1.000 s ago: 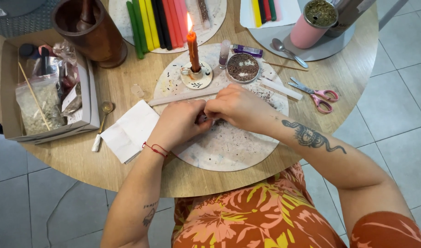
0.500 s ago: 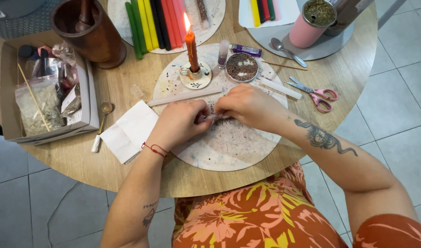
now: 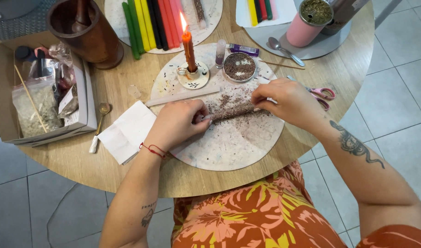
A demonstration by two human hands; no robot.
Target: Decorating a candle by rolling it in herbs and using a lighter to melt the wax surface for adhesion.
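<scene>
Hands now apart, herb-coated candle (image 3: pixel 232 111) between fingers (image 3: pixel 202 118)

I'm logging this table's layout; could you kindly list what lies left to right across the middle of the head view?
Cardboard box → small spoon → white napkin → left hand → herb-coated candle → right hand → pink-handled scissors.
</scene>
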